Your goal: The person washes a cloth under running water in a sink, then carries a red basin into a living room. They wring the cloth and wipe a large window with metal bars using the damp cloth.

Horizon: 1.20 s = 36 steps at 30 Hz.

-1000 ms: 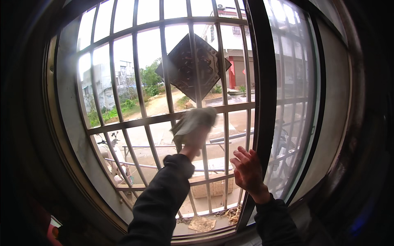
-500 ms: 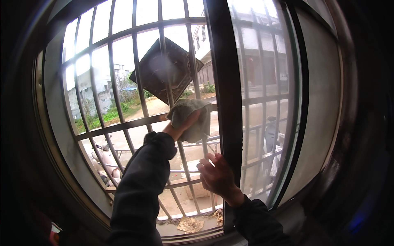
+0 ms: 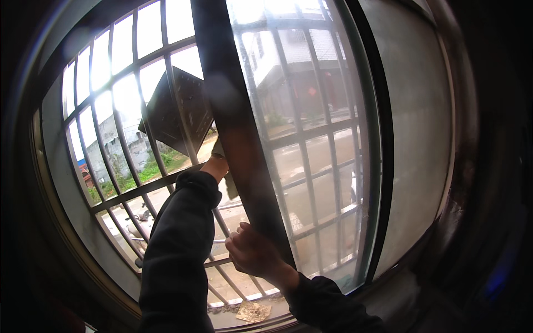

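Note:
My left hand (image 3: 215, 166) reaches through the opening to the barred side of the dark window frame (image 3: 241, 111). It is closed on a grey-green cloth (image 3: 231, 186); the frame's upright hides most of the cloth and the fingers. Lower down, my right hand (image 3: 252, 250) is closed at the left edge of that upright, its fingers curled against it. Behind the left hand stand metal window bars (image 3: 150, 144). A dark diamond-shaped panel (image 3: 177, 111) is fixed to them, partly covered by the upright.
Right of the upright is a hazy glass pane (image 3: 311, 155), then a pale wall panel (image 3: 416, 139). A crumpled brownish piece (image 3: 254, 312) lies on the sill under the bars. Outside, a pale motor scooter (image 3: 136, 227) stands by a road, with buildings and greenery beyond.
The view has shifted. The upright now stands further left against the bars, covering the cloth and the diamond's right corner. My right hand has moved left along with it; the left keeps the cloth.

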Available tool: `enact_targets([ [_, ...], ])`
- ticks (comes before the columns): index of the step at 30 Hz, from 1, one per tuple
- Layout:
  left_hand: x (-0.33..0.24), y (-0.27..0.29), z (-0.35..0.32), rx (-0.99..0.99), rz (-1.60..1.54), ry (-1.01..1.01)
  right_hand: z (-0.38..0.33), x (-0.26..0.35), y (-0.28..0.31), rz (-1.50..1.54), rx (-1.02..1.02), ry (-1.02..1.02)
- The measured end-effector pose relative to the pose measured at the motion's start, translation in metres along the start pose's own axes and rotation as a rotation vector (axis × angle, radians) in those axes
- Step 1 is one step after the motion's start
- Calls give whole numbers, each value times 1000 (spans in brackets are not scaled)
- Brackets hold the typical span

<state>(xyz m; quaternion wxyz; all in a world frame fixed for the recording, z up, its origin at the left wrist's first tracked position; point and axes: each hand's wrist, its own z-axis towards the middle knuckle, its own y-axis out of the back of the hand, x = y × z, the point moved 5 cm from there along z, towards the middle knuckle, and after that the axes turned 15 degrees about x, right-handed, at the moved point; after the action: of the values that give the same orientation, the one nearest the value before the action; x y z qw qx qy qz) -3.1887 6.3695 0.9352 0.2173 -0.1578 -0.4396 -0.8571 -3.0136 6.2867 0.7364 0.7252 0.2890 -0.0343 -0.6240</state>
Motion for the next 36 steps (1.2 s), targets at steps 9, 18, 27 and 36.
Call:
enact_targets([
  [9, -44, -47, -5, 97, -6, -40, -17, -2, -28, 250, -123, -109],
  [18, -77, -55, 72, 84, 30, -185, -24, 2, -32, 106, -82, -40],
  [27, -122, -72, 129, 102, 59, -282, -31, 1, -12, 180, 37, 46],
  [36, -128, -90, 141, 242, -146, -69, -43, 20, -34, -400, 312, 148],
])
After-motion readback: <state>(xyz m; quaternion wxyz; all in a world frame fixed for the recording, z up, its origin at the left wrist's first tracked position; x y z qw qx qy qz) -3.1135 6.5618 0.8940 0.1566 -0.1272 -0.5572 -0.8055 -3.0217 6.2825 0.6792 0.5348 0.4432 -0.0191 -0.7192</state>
